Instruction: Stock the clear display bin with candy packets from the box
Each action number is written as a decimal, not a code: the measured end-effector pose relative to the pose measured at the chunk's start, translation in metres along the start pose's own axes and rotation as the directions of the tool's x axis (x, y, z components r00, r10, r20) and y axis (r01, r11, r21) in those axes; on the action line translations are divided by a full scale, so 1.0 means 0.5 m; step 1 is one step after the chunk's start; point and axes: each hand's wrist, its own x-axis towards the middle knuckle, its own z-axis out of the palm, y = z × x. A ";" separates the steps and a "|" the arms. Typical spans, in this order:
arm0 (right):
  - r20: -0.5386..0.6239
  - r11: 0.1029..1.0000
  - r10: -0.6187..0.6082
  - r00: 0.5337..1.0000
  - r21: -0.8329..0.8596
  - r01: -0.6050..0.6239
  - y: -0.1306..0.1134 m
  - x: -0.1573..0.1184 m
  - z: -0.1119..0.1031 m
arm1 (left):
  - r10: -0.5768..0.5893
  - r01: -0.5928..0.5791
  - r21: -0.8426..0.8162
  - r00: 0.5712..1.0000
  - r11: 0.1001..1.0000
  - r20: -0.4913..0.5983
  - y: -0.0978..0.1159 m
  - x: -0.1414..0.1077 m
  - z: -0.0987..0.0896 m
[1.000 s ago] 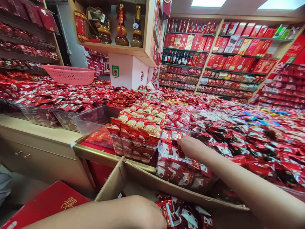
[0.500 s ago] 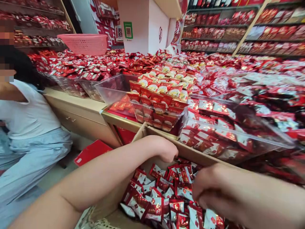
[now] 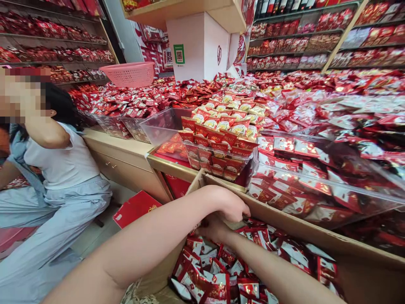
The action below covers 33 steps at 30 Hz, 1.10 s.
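Note:
A cardboard box (image 3: 284, 217) in front of me holds a heap of red and white wrapped packets (image 3: 218, 274). My left hand (image 3: 232, 204) is inside its far left part, just above the packets, with the fingers curled downward; what they hold, if anything, is hidden. Beneath the left wrist, my right hand (image 3: 213, 228) reaches leftward to the box's left side, its fingers partly covered by the left forearm and in shadow. Beyond the box edge, a clear bin holds upright red durian packets (image 3: 218, 145).
Clear bins with red and white packets (image 3: 284, 169) stand beyond the box on the right. A seated person in a white top (image 3: 68, 154) is at the left. A red box (image 3: 137, 207) lies low beside the cardboard box. A pink basket (image 3: 129, 75) rests on the packets behind.
My right hand has moved left from above the packets on the right to beneath my left wrist. The view has shifted, showing more of the seated person, whose arm is now raised.

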 end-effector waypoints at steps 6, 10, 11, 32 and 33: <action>-0.058 0.992 0.124 0.991 -0.007 -0.125 0.007 -0.090 -0.072 | 0.050 -0.058 -0.121 0.996 0.991 -0.068 0.006 -0.016 -0.008; -0.245 0.995 -0.098 0.965 -0.049 0.088 0.004 -0.214 -0.168 | 0.229 -0.249 -0.370 0.968 0.895 -0.099 0.021 -0.030 -0.010; -0.295 0.987 -0.162 0.942 -0.064 0.150 0.003 -0.241 -0.182 | 0.263 -0.283 -0.450 0.959 0.847 -0.106 0.025 -0.032 -0.007; -0.363 0.548 0.461 0.810 0.834 0.062 -0.046 -0.306 -0.220 | 0.117 -0.424 -0.792 0.901 0.439 -0.417 0.066 -0.036 0.008; -0.363 0.554 0.456 0.812 0.830 0.060 -0.046 -0.307 -0.220 | 0.111 -0.424 -0.783 0.900 0.455 -0.422 0.067 -0.037 0.008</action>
